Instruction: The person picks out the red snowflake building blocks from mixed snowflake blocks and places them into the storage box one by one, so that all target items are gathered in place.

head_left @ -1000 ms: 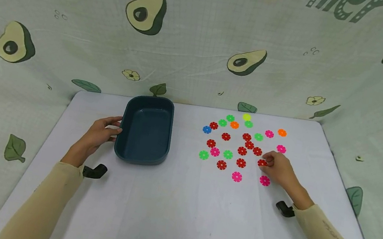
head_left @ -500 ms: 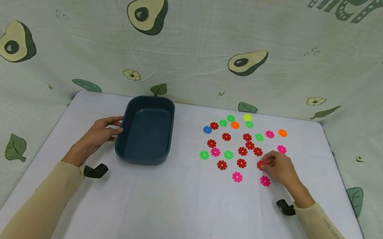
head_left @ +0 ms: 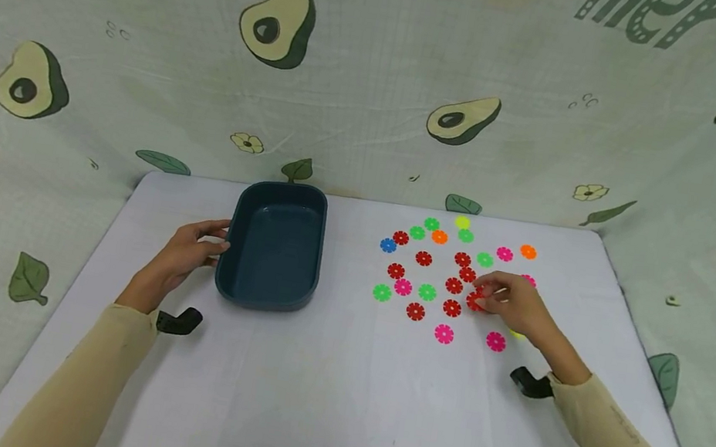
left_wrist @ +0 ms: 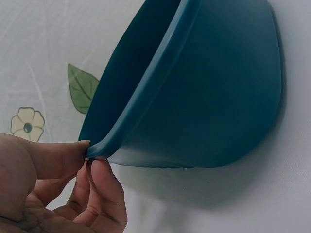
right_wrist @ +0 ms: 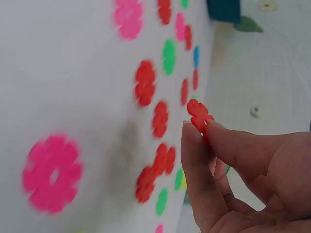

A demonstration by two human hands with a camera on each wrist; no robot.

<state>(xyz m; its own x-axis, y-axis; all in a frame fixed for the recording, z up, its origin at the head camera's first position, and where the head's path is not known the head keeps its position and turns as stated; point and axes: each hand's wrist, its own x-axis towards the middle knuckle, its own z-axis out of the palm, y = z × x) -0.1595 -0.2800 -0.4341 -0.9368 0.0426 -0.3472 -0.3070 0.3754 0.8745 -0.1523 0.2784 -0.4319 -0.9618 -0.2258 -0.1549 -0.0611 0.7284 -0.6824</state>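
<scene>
A dark teal rectangular bin (head_left: 268, 301) stands on the left part of the white table. My left hand (head_left: 185, 252) pinches its left rim between thumb and fingers, seen close up in the left wrist view. Over the scattered discs, my right hand (head_left: 517, 305) holds a red notched plastic disc (right_wrist: 198, 112) between thumb and fingertip, raised off the tabletop. Below it lie more red discs (head_left: 451, 308), with pink ones (head_left: 443, 334) nearer the front. Part of a yellow disc (head_left: 517, 335) shows under my right wrist.
Green (head_left: 382, 292), blue (head_left: 388, 245) and orange discs (head_left: 528, 252) are spread over the table's right half, a yellow one (head_left: 463, 223) at the back edge. Behind the table hangs an avocado-print cloth (head_left: 373, 38). A black wrist mount (head_left: 179, 321) juts from the left sleeve.
My right hand has lifted the red disc and shifted left with it, uncovering part of a yellow disc. My left hand and the bin stay put.
</scene>
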